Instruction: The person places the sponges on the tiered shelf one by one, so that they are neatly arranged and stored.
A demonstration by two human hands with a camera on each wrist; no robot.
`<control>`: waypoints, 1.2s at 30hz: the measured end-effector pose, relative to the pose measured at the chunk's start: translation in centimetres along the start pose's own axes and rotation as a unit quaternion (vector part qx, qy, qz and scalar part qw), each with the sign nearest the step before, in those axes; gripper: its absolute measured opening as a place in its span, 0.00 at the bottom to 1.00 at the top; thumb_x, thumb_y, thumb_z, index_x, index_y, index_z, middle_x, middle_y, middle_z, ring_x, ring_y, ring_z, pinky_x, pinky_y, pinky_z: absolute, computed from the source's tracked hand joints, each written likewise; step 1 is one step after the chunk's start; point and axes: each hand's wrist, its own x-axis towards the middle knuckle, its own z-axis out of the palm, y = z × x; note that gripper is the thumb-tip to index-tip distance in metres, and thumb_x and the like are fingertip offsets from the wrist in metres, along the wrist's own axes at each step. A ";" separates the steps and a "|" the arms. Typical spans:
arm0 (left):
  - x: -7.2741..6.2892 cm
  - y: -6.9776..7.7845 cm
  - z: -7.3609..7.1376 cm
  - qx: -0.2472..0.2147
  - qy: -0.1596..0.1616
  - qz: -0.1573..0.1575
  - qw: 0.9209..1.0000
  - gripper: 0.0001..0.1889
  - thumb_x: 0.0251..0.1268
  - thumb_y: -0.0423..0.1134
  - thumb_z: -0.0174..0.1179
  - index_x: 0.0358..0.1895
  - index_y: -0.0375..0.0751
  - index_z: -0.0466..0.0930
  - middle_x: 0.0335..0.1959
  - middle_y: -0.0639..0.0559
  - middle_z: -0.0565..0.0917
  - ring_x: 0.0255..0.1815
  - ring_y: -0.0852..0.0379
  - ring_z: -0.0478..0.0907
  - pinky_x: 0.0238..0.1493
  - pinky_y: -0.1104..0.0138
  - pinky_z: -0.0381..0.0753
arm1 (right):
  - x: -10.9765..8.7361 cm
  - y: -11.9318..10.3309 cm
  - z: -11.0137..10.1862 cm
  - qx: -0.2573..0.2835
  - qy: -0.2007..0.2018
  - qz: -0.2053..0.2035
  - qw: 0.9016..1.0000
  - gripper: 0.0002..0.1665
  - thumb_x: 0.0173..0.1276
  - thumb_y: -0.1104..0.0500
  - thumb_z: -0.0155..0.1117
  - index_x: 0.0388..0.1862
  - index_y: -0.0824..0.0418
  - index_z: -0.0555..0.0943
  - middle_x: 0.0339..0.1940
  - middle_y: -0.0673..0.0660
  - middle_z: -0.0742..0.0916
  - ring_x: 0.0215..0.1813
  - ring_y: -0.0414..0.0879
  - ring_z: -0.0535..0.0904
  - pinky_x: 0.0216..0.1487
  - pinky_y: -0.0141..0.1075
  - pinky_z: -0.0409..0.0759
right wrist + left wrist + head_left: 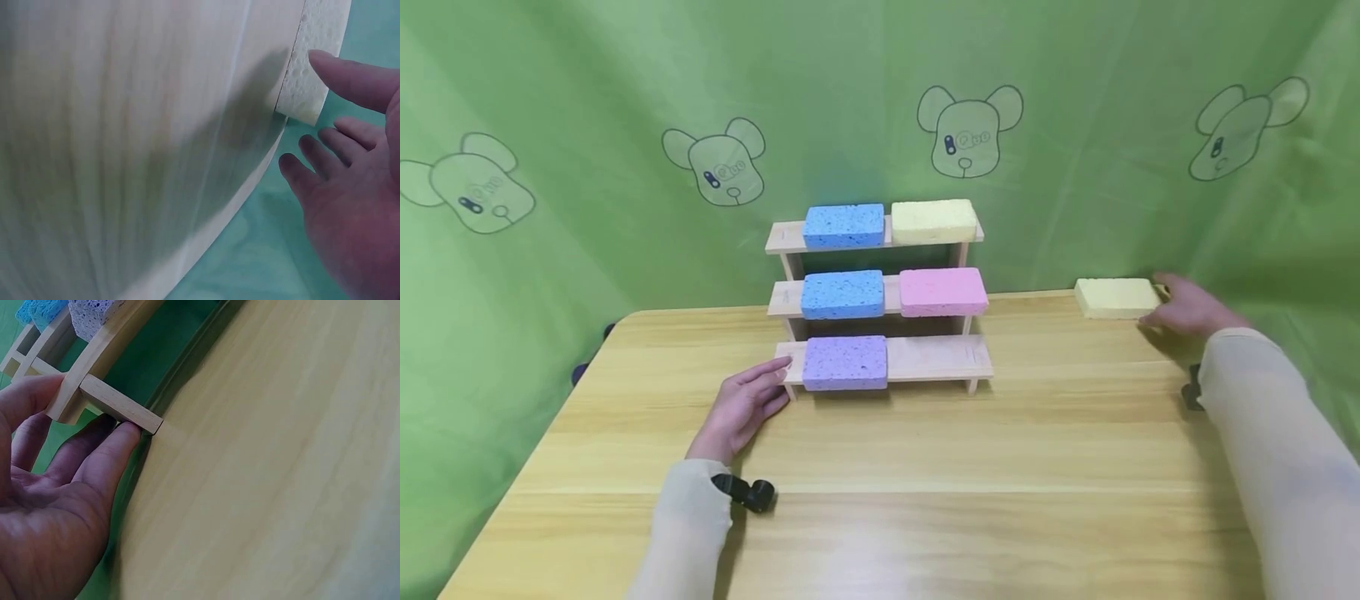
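Observation:
A small three-step wooden display rack (936, 358) stands on the table. My left hand (747, 408) holds the left end of its lowest step; the left wrist view has fingers (94, 456) against the rack's leg (122, 403). On that step lies a purple sponge (845, 363). The middle step bears a blue sponge (842, 295) and a pink sponge (943, 292); the top has another blue sponge (844, 226) and a pale yellow sponge (933, 221). My right hand (1195, 307), thumb and fingers spread, is at the right end of a second pale yellow sponge (1116, 298).
The second yellow sponge lies along the back edge of the wooden table (940, 475). A green curtain (842, 100) with printed bear heads hangs behind the table and down its sides. A black wrist camera (748, 492) is strapped to the left sleeve.

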 end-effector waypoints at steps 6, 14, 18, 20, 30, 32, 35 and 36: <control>0.0 -0.1 0.0 0.004 -0.001 -0.001 1.000 0.19 0.68 0.32 0.61 0.61 0.36 0.78 0.70 0.40 0.68 0.62 0.48 0.74 0.59 0.59 0.78 | 0.9 0.5 -0.2 -0.024 0.003 -0.012 1.000 0.57 0.61 0.62 0.67 0.72 0.83 0.39 0.61 0.91 0.59 0.60 0.83 0.58 0.61 0.74 0.54; 0.1 -0.3 -0.1 0.015 -0.011 0.000 1.000 0.22 0.68 0.31 0.60 0.65 0.32 0.73 0.70 0.39 0.67 0.64 0.46 0.73 0.60 0.59 0.78 | 1.1 0.6 0.0 -0.038 0.011 -0.018 0.999 0.51 0.62 0.61 0.67 0.70 0.84 0.48 0.59 0.89 0.63 0.57 0.80 0.62 0.60 0.73 0.59; 0.1 -0.1 -0.2 0.015 -0.011 0.005 1.000 0.23 0.68 0.31 0.61 0.65 0.31 0.73 0.70 0.39 0.67 0.63 0.46 0.73 0.59 0.59 0.78 | 1.5 0.3 0.2 -0.038 0.014 -0.026 0.999 0.51 0.61 0.62 0.68 0.70 0.84 0.48 0.61 0.88 0.61 0.60 0.81 0.60 0.62 0.73 0.56; 0.0 -0.1 -0.2 0.016 -0.012 0.006 1.000 0.23 0.68 0.31 0.61 0.65 0.31 0.72 0.70 0.39 0.67 0.64 0.46 0.73 0.59 0.59 0.78 | 1.6 0.2 0.3 -0.039 0.017 -0.027 0.999 0.50 0.60 0.64 0.68 0.70 0.83 0.49 0.62 0.88 0.61 0.59 0.81 0.60 0.61 0.73 0.56; 0.0 -0.3 -0.6 0.012 -0.017 0.008 1.000 0.20 0.68 0.31 0.60 0.62 0.33 0.76 0.71 0.39 0.66 0.64 0.46 0.72 0.60 0.58 0.77 | 0.9 0.5 1.0 -0.046 0.055 -0.043 0.996 0.46 0.60 0.59 0.72 0.64 0.87 0.59 0.58 0.86 0.66 0.60 0.78 0.60 0.62 0.71 0.57; 0.1 -0.2 -0.6 0.010 -0.017 0.009 1.000 0.19 0.68 0.31 0.61 0.61 0.34 0.77 0.71 0.39 0.66 0.63 0.46 0.73 0.60 0.58 0.77 | 0.6 0.5 1.1 -0.037 0.063 -0.048 0.996 0.45 0.61 0.59 0.72 0.63 0.87 0.60 0.57 0.86 0.68 0.58 0.77 0.63 0.61 0.71 0.60; 0.1 -0.2 -0.5 0.008 -0.019 0.009 1.000 0.18 0.68 0.31 0.61 0.60 0.36 0.79 0.71 0.38 0.66 0.62 0.47 0.74 0.60 0.58 0.77 | -0.1 0.7 1.2 -0.031 0.072 -0.052 0.996 0.44 0.62 0.58 0.72 0.63 0.86 0.62 0.56 0.84 0.71 0.56 0.75 0.67 0.58 0.69 0.64; 0.1 -0.2 -0.4 0.006 -0.019 0.008 1.000 0.17 0.68 0.31 0.61 0.59 0.36 0.80 0.70 0.38 0.67 0.62 0.47 0.74 0.60 0.58 0.77 | -0.4 0.7 1.3 -0.026 0.075 -0.053 0.995 0.43 0.62 0.58 0.72 0.63 0.85 0.62 0.54 0.83 0.73 0.54 0.73 0.69 0.57 0.68 0.66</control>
